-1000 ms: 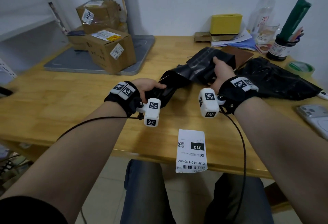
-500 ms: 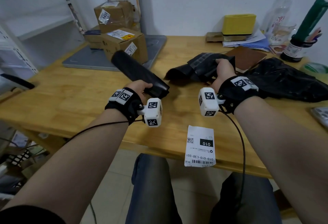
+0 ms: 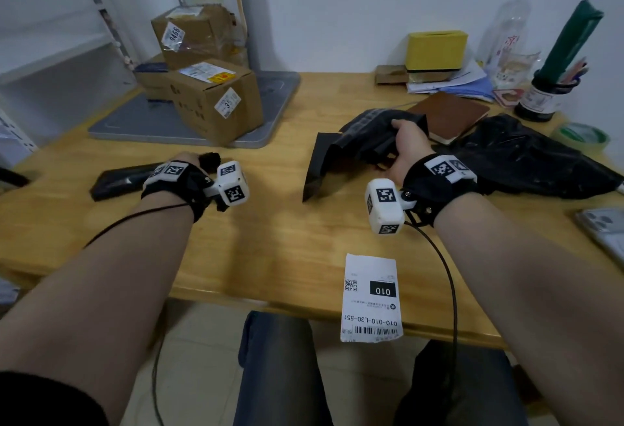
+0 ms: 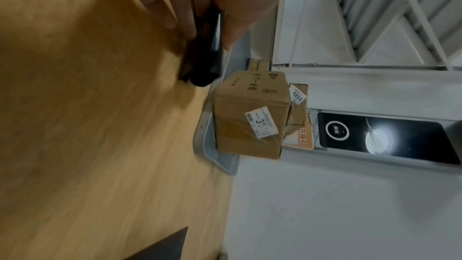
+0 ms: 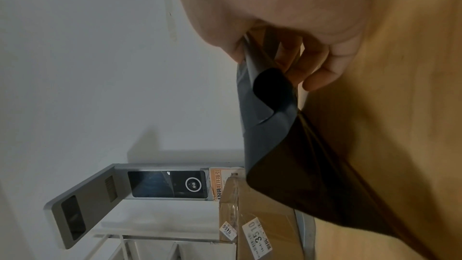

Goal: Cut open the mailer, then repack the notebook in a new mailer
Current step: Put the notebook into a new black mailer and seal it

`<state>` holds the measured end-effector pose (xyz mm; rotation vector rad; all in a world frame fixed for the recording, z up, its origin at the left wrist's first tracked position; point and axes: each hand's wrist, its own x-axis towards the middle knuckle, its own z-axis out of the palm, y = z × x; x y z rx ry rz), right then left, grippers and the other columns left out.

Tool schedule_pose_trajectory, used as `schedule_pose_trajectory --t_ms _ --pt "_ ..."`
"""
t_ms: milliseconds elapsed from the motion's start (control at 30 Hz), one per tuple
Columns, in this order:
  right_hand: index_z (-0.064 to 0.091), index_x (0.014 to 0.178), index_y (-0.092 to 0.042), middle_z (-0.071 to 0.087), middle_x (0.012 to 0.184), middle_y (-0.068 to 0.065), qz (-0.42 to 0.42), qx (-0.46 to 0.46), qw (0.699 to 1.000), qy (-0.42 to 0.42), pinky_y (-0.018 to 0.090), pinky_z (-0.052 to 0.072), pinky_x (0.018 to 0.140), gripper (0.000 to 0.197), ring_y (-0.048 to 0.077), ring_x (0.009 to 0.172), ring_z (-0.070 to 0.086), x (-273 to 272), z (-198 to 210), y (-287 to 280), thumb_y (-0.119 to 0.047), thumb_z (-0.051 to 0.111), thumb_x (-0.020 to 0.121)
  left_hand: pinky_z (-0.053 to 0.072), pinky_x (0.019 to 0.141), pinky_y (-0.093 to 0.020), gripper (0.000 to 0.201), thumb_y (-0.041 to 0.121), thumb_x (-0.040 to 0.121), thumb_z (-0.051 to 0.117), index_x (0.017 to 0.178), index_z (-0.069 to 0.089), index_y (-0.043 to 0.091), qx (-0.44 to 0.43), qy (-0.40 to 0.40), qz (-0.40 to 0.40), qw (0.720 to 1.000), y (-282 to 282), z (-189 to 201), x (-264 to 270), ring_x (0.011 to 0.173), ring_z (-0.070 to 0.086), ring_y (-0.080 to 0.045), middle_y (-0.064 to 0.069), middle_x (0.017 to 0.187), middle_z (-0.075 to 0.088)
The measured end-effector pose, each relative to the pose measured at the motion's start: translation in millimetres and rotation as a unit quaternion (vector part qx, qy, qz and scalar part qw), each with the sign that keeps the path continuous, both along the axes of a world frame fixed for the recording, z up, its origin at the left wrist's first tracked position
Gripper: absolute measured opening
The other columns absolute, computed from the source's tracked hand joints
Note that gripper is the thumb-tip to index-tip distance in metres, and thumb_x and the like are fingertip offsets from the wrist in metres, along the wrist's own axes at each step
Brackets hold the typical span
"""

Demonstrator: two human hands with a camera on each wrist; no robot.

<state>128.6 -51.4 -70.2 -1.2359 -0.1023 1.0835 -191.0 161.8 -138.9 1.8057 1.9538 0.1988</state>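
My right hand grips a flat black mailer on the wooden table; the right wrist view shows thumb and fingers pinching the mailer's edge. My left hand holds a rolled black bundle of mailers lying on the table at the left, and the left wrist view shows fingers curled round the bundle. The brown notebook lies bare behind the right hand. A crumpled black mailer lies to its right.
A white shipping label hangs over the front edge. Cardboard boxes stand on a grey tray at the back left. A yellow box, a pen pot, a tape roll and a phone are at the right.
My left hand has carried the rolled bundle away from the middle, out to the left and down onto the table. The right hand kept hold of the single mailer.
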Motion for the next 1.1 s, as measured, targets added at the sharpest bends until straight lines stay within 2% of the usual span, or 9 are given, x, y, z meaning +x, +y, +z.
schedule_pose_trajectory --t_ms 100,233,300,367,500,700,867,1000,1100 --pt "0.057 0.129 -0.018 0.066 0.121 0.007 0.009 -0.013 1.0 -0.013 0.05 0.053 0.089 0.037 0.032 0.109 0.062 4.8 -1.7 0.9 -0.034 0.062 0.096 0.057 0.078 -0.056 0.035 0.031 0.063 0.077 0.089 0.067 0.01 -0.038 0.009 0.0 0.999 0.9 10.8 27.4 0.077 0.063 -0.038 -0.019 0.079 0.065" --pt "0.059 0.126 -0.016 0.066 0.124 0.009 0.039 -0.018 0.996 -0.081 0.054 0.054 0.096 0.035 0.033 0.111 0.064 10.9 -1.4 1.6 -0.03 0.065 0.094 0.053 0.084 -0.045 0.053 0.018 0.078 0.072 0.127 0.055 0.007 0.032 -0.135 -0.001 0.99 -61.3 53.3 84.4 0.102 0.059 -0.035 -0.018 0.121 0.06" --pt "0.061 0.12 -0.015 0.069 0.117 0.009 0.078 -0.006 0.988 -0.132 0.051 0.056 0.093 0.025 0.031 0.105 0.067 7.9 6.8 -5.2 -0.026 0.063 0.097 0.049 0.074 -0.034 0.043 0.019 0.091 0.063 0.133 0.055 0.012 -0.038 -0.366 0.013 0.93 -97.7 73.1 118.5 0.103 0.057 -0.023 -0.007 0.135 0.059" --pt "0.064 0.11 -0.015 0.071 0.11 0.007 0.121 0.008 0.972 -0.2 0.045 0.056 0.092 0.013 0.028 0.102 0.069 6.7 15.3 -10.1 -0.022 0.06 0.101 0.044 0.068 -0.027 0.035 0.034 0.093 0.064 0.126 0.061 0.024 -0.135 -0.503 0.005 0.854 -118.9 88.2 149.1 0.1 0.059 -0.014 0.007 0.124 0.067" --pt "0.07 0.113 -0.016 0.074 0.113 0.005 0.19 0.032 0.922 -0.335 0.038 0.054 0.093 0.018 0.021 0.105 0.069 13.5 31.9 -20.8 -0.021 0.056 0.103 0.043 0.064 -0.025 0.025 0.047 0.089 0.067 0.102 0.067 0.026 -0.157 -0.456 -0.133 0.866 -146.3 114.4 185.7 0.083 0.063 -0.013 0.006 0.095 0.071" --pt "0.07 0.118 -0.011 0.076 0.108 0.005 0.204 0.039 0.896 -0.392 0.023 0.055 0.06 0.021 0.01 0.084 0.072 29.2 45.8 -40.8 -0.02 0.063 0.1 0.045 0.047 -0.015 0.018 0.026 0.087 0.073 0.103 0.067 0.021 -0.092 -0.524 -0.126 0.838 -142.3 137.1 221.7 0.072 0.065 -0.011 0.005 0.086 0.069" --pt "0.073 0.101 -0.012 0.062 0.068 0.002 0.262 -0.044 0.861 -0.434 0.025 0.033 0.046 0.023 0.013 0.051 0.049 45.9 41.7 -43.8 -0.026 0.081 0.084 0.045 0.049 -0.016 0.014 0.009 0.088 0.071 0.09 0.067 0.022 -0.002 -0.569 -0.112 0.814 -135.3 159.3 235.6 0.058 0.062 -0.007 0.005 0.075 0.068" --pt "0.058 0.076 -0.016 0.044 0.048 0.0 0.255 -0.074 0.867 -0.421 0.02 0.02 0.043 0.024 0.012 0.037 0.028 55.0 38.0 -31.1 -0.022 0.076 0.09 0.043 0.048 -0.015 0.017 0.009 0.09 0.067 0.093 0.076 0.023 0.022 -0.577 -0.109 0.809 -124.4 171.0 238.1 0.062 0.066 -0.006 0.006 0.08 0.074" --pt "0.063 0.1 -0.013 0.061 0.051 0.001 0.209 -0.057 0.89 -0.401 0.018 0.035 0.036 0.007 0.013 0.035 0.048 54.6 46.1 -17.9 -0.019 0.061 0.1 0.043 0.048 -0.017 0.017 0.011 0.09 0.067 0.09 0.077 0.025 0.064 -0.605 -0.085 0.789 -111.1 174.7 233.5 0.067 0.066 -0.006 0.005 0.083 0.075"
